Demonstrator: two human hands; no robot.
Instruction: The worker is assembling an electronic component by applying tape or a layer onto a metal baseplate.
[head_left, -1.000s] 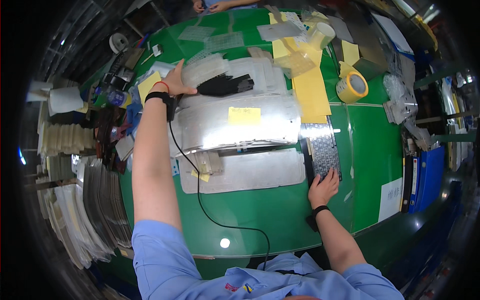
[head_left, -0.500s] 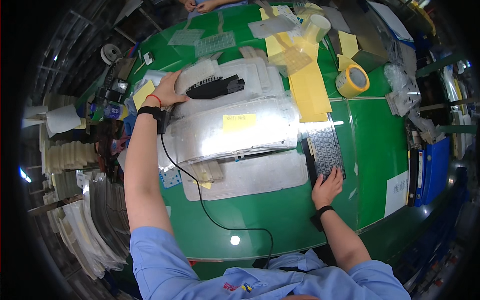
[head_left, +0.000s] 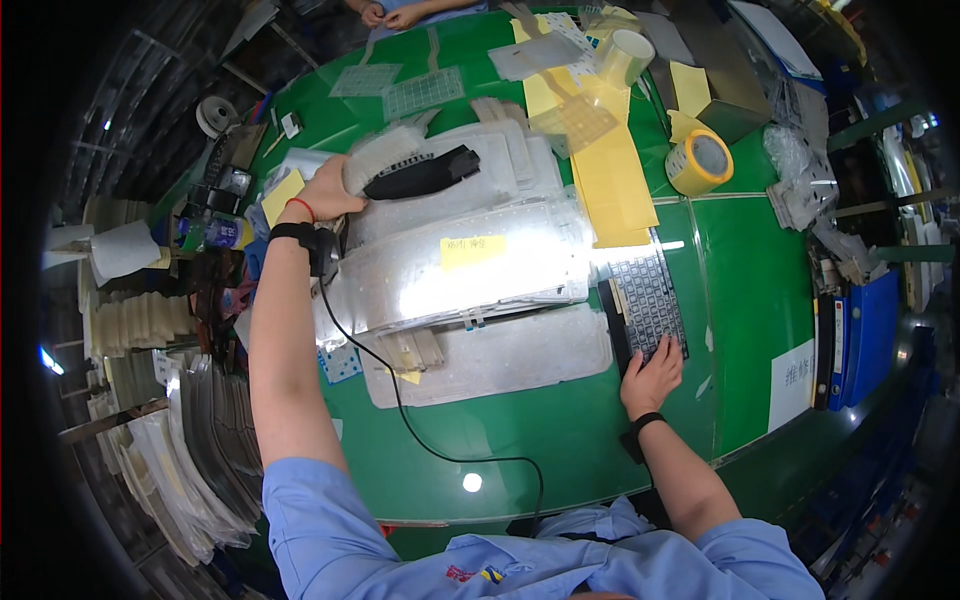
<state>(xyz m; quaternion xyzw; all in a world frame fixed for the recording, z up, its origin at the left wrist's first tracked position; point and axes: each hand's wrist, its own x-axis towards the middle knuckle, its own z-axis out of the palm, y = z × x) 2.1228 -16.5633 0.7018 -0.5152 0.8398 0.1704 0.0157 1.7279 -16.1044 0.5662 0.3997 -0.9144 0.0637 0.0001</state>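
Green tabletop [head_left: 570, 440]: beside the left hand [head_left: 325, 190] (nearer, fingers spread), a black piece [head_left: 425, 179] slants rightward and away; right hand [head_left: 651, 380], fingers loosely extended, touches the keyboard [head_left: 648, 290].

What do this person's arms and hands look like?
Both sleeves are short and light blue. The bare left hand has a thin red band and black wristband, with a black cable attached; the bare right hand has another wristband, also black.

The keyboard [head_left: 650, 290] looks plastic, the plate [head_left: 405, 287] shiny metal, the yellow sheet [head_left: 612, 190] matt paper.
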